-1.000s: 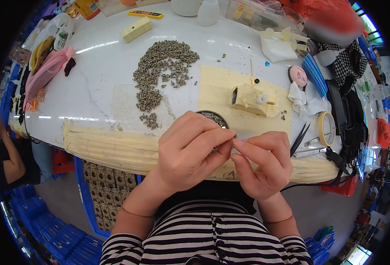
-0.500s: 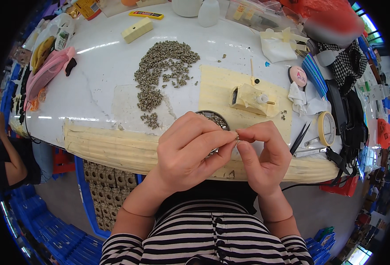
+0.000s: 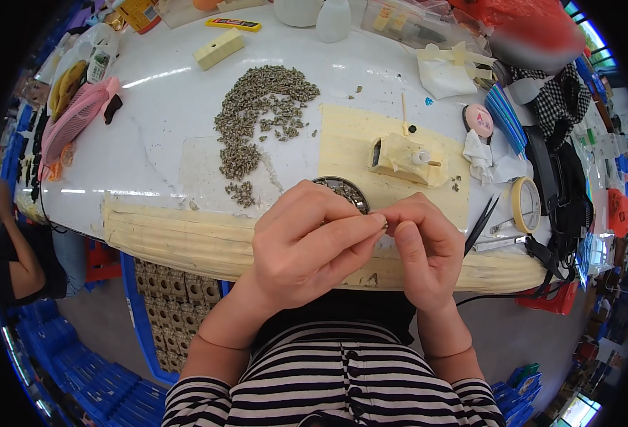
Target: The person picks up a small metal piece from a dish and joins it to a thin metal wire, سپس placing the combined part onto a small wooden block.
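Note:
My left hand point(image 3: 310, 245) pinches a tiny silvery metal part point(image 3: 384, 223) between thumb and fingertips. At that same part, the index fingertip of my right hand point(image 3: 428, 249) meets the left fingers, its thumb lifted and bent beside them. The fingers hide most of the part. Black tweezers point(image 3: 480, 226) stick out at the outer edge of my right hand; whether the hand holds them I cannot tell. Just behind my hands sits a round dark dish point(image 3: 362, 202) with small metal parts in it, partly covered by the left hand.
A heap of small metal parts point(image 3: 243, 114) lies on the white table. A tape-wrapped block point(image 3: 406, 160) stands on yellow paper. Right of it are a tape roll point(image 3: 525, 206) and a pink round case point(image 3: 479, 121). A blue crate point(image 3: 137, 313) of metal pieces is below the edge.
My right hand has turned slightly, its thumb drawn back from the part. The tweezers' angle and place beside that hand have shifted a little. My left hand keeps its pinch.

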`<state>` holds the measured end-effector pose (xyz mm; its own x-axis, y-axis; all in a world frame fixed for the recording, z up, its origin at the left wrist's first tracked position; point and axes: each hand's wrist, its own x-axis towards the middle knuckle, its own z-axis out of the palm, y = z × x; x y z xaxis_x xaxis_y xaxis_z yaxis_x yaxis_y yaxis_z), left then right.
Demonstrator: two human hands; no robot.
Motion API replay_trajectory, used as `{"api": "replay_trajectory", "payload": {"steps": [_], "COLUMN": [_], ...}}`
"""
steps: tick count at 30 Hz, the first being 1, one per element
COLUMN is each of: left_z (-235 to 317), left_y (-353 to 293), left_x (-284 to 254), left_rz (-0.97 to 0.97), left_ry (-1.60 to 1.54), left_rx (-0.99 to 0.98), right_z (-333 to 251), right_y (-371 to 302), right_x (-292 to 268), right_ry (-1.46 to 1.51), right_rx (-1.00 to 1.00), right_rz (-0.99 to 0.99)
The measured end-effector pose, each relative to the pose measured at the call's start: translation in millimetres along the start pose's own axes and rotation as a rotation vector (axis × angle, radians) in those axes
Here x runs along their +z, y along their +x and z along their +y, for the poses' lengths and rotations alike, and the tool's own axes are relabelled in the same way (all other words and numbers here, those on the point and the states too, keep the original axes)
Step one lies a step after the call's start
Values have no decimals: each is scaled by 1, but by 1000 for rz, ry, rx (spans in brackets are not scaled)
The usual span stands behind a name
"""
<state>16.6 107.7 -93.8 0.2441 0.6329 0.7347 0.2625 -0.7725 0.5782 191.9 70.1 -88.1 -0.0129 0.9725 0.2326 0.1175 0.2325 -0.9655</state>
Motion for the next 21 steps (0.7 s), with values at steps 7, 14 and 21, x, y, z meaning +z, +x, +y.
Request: {"api": "replay_trajectory", "payload": {"steps": [7,14,21], "left_z": [1,0,0], "left_y": [1,0,0], "left_x": [0,3,1], "left_rz": [-11,32,13], "left_ry": [17,40,11], "left_rx": [10,-36,-13], "right_z": [4,0,5], "right_y": [-2,1,2], "right_x": [-2,-4,0], "right_ry": [-5,-211,-198], "right_rx": [-26,-324,-195], "right_rz": [25,20,32]}}
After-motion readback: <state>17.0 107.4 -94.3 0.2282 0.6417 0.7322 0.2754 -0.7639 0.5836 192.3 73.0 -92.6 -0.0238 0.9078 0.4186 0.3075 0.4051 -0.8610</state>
